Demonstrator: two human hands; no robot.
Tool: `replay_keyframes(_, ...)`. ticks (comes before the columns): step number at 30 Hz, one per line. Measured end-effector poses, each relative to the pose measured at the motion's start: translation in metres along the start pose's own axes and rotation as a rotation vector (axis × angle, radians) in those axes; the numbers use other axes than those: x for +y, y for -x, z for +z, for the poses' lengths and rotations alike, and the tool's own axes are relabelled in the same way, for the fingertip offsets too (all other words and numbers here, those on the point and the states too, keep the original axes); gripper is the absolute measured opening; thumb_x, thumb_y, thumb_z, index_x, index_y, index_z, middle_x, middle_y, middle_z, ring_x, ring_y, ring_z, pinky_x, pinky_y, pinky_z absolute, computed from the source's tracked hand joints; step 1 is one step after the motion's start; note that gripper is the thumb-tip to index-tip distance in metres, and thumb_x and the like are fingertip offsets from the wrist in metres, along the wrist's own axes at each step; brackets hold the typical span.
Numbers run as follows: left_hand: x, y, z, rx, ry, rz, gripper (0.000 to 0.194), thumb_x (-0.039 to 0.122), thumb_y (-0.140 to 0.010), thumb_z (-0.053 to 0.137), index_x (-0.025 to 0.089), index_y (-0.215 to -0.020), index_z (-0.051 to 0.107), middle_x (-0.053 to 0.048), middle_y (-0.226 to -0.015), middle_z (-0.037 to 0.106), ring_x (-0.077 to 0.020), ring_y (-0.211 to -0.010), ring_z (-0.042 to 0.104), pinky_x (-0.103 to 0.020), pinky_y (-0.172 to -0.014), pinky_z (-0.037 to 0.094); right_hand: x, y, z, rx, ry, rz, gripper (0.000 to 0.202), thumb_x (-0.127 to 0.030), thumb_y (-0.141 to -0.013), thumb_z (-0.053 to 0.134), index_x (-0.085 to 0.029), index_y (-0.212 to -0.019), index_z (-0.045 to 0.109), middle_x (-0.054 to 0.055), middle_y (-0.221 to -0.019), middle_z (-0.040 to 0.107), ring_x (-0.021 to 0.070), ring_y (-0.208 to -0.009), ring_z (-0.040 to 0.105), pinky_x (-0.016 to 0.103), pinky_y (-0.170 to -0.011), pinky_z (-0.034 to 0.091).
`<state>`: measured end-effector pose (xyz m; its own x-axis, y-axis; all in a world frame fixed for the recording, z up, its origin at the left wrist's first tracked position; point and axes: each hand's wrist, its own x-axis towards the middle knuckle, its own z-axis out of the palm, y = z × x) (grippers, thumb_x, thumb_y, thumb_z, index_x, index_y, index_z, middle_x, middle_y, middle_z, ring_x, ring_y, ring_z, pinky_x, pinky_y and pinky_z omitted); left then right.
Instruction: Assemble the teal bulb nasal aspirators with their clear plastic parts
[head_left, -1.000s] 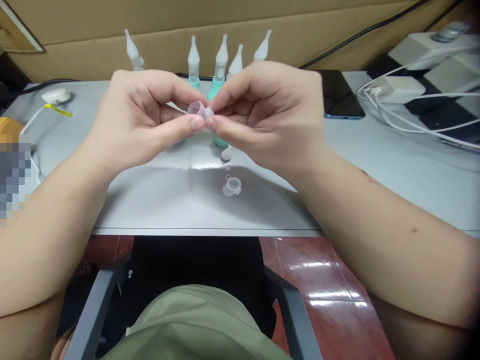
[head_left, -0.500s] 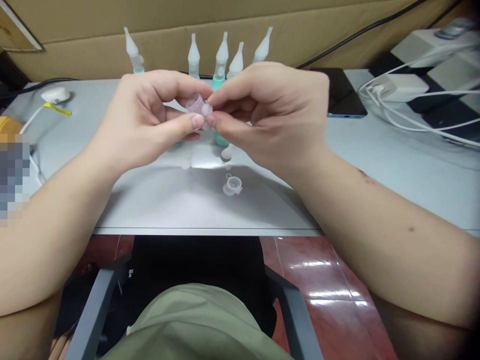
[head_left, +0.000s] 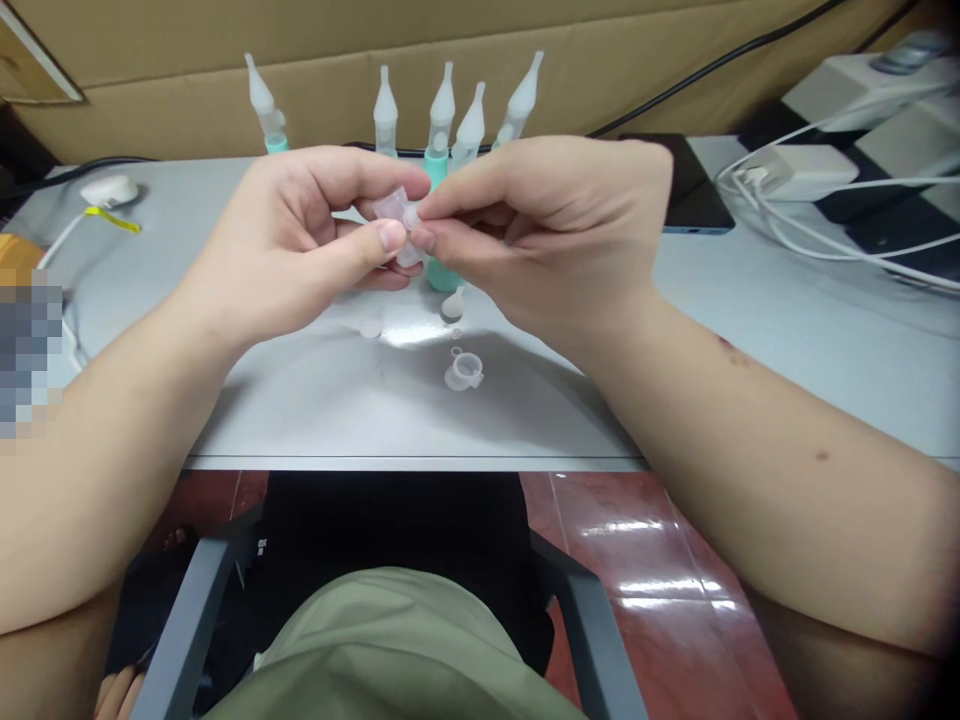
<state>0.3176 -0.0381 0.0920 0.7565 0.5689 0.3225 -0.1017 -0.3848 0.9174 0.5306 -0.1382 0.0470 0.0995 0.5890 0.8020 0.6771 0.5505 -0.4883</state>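
I can read no text; the small white marking (head_left: 262,547) below the tabletop's (head_left: 360,425) front edge is illegible.

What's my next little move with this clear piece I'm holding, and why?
I'd probably press the small white part gently with the right hand, bracing the clear piece in the left hand: the right fingers already pinch that part against it, and the fingertips hide whether it is fully seated.
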Motion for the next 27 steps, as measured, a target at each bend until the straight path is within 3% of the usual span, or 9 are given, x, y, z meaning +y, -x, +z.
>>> replay_keyframes(4, -0.0032, -0.0012, -0.0013, -0.013, -0.025, 0.022, 0.028, 0.024, -0.096, 0.092, 0.022, -0.124, 0.091, -0.001, -0.109, 0.089, -0.0218, -0.099, 0.091, -0.045, -0.1, 0.081, -0.0008, -0.0026, 0.0018, 0.012, -0.122, -0.084, 0.014, -0.017, -0.108, 0.084, -0.027, -0.101, 0.091, 0.001, -0.095, 0.083, 0.019, -0.082, 0.075, 0.035, -0.081, 0.063)
replay_keyframes(12, -0.0016, -0.0019, -0.0022, -0.059, 0.058, 0.029, 0.023, 0.011, -0.1, 0.087, 0.014, -0.123, 0.091, -0.003, -0.107, 0.09, -0.0196, -0.097, 0.091, -0.045, -0.101, 0.08, -0.0022, -0.0082, -0.0018, -0.041, -0.177, -0.118, 0.023, -0.004, -0.099, 0.084, -0.027, -0.097, 0.088, 0.001, -0.096, 0.083, 0.0184, -0.085, 0.074, 0.033, -0.086, 0.062)
replay_keyframes(17, -0.0036, -0.0029, -0.0047, -0.079, 0.023, 0.005, 0.02, 0.021, -0.099, 0.087, 0.02, -0.119, 0.091, 0.002, -0.1, 0.089, -0.021, -0.098, 0.092, -0.047, -0.103, 0.081, -0.0004, -0.0078, 0.0004, -0.058, -0.164, -0.092, 0.01, -0.02, -0.099, 0.087, -0.026, -0.093, 0.084, 0.001, -0.093, 0.082, 0.0192, -0.083, 0.074, 0.032, -0.076, 0.061)
replay_keyframes(22, -0.0019, -0.0028, -0.0057, -0.089, 0.053, -0.052, 0.018, 0.023, -0.101, 0.085, 0.018, -0.118, 0.088, 0.0, -0.108, 0.09, -0.0215, -0.1, 0.092, -0.049, -0.106, 0.081, 0.002, -0.0015, -0.0003, -0.045, -0.056, 0.047, 0.004, -0.027, -0.107, 0.089, -0.03, -0.11, 0.09, 0.006, -0.109, 0.088, 0.0258, -0.095, 0.081, 0.04, -0.088, 0.071)
replay_keyframes(27, 0.0007, -0.0033, -0.0051, -0.076, 0.065, -0.091, 0.027, 0.02, -0.106, 0.079, 0.022, -0.13, 0.091, 0.0, -0.102, 0.087, -0.0227, -0.105, 0.093, -0.051, -0.106, 0.081, 0.0038, -0.0044, -0.0055, -0.066, 0.068, 0.013, 0.011, -0.033, -0.109, 0.084, -0.033, -0.103, 0.093, 0.005, -0.091, 0.083, 0.027, -0.089, 0.079, 0.043, -0.091, 0.071)
